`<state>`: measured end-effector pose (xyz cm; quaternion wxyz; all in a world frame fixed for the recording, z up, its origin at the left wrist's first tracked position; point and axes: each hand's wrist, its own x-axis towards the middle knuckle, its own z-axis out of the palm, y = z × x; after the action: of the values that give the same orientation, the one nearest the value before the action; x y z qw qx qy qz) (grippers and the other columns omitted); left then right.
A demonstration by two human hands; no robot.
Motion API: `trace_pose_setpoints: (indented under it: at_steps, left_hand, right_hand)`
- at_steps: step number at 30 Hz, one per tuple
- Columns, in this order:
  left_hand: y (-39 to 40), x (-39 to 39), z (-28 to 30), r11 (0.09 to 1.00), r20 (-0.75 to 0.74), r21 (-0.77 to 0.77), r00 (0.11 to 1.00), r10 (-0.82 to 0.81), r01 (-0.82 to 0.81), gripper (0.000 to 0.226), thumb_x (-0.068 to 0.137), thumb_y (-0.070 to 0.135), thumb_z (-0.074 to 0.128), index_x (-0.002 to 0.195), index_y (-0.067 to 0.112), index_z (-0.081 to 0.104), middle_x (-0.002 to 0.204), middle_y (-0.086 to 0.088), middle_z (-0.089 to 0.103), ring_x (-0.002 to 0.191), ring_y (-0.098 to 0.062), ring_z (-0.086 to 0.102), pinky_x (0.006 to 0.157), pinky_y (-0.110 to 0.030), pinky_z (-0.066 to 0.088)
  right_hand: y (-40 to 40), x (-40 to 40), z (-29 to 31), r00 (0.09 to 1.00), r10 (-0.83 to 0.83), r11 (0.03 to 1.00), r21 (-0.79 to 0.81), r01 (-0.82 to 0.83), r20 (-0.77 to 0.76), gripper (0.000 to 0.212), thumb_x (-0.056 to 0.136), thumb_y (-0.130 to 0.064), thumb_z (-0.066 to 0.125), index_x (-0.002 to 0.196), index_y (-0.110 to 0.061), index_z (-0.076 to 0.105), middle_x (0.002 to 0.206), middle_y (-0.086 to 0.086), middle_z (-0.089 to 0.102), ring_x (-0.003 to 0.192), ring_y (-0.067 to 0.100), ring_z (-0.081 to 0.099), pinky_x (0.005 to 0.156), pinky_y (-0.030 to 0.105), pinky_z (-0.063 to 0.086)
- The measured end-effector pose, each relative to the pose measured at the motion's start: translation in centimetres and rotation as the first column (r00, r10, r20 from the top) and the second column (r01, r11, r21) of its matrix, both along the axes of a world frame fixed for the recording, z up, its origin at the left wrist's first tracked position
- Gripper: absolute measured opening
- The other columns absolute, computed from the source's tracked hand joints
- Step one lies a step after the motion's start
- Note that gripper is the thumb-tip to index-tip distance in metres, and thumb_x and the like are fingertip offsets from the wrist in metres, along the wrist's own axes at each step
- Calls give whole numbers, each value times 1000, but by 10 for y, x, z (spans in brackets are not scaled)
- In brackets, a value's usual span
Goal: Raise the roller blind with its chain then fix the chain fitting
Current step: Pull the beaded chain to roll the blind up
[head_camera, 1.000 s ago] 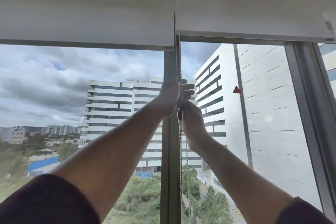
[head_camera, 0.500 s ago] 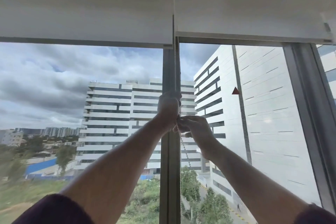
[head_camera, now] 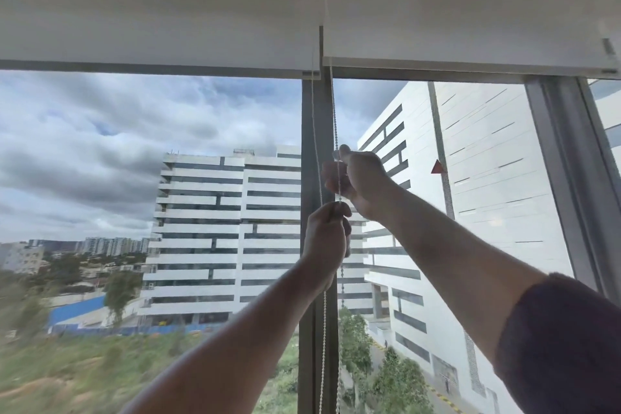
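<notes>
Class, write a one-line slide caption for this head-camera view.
Right hand above left hand, both gripping the bead chain beside the window mullion, under two partly raised roller blinds.

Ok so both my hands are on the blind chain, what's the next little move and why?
Probably draw the right hand down on the chain towards the left hand, then let the left hand regrip higher. The right hand pinches the strand above, the left grips it just below, and the roller blind covers only the top of the window, so there may be more to raise.

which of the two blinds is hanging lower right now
The left blind; its bottom bar sits slightly lower against the sky than that of the right blind.
</notes>
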<state>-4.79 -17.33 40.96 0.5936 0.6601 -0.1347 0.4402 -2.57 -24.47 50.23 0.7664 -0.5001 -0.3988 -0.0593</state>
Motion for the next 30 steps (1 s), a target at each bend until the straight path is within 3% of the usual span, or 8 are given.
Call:
trace_pose_setpoints:
  at_steps: [2,4,11,14,20,30]
  left_hand:
    - [2,-1,-4,999,5,51,1000,15,-16,36,104,10,34,75,14,53,51,3,38,42,-14,27,48,-27,22]
    - [1,-1,-7,995,-6,88,999,43,-42,34,105,12,34,77,5,52,54,0,39,42,-13,29,48,-28,24]
    - [15,-1,-18,983,-86,163,991,100,-85,32,105,12,35,81,2,54,59,-2,41,44,-15,32,49,-29,25]
    - [20,-2,-27,977,-111,192,987,117,-94,40,106,13,36,70,12,52,59,-2,45,43,-15,37,47,-28,29]
    - [22,-3,-37,989,-142,146,989,43,-22,44,107,13,36,65,17,49,56,3,45,45,-12,35,47,-28,28]
    - [24,1,-52,987,-177,155,982,58,-30,44,107,14,36,67,17,54,51,10,45,41,-10,36,47,-26,29]
  right_hand:
    - [7,-1,-1,998,-51,999,-6,51,-30,29,103,-10,36,103,-10,65,53,-4,45,43,12,36,45,26,29]
    - [12,-1,-5,986,-165,986,-21,164,-16,49,92,-1,29,104,-21,72,54,-4,43,43,12,32,41,24,25]
    - [26,14,-25,980,-199,980,-4,199,11,46,84,-2,31,95,-27,67,65,-3,48,47,13,34,41,24,27]
    - [31,19,-37,977,-207,978,-7,207,44,43,85,-3,33,95,-29,67,70,-4,52,48,12,37,40,23,29]
    - [34,23,-52,977,-200,979,55,196,70,40,92,-5,34,86,-29,65,58,-9,46,40,5,33,38,21,26]
    - [36,30,-67,968,-237,972,32,235,84,35,98,-9,37,88,-29,65,62,-10,47,43,7,34,47,25,28]
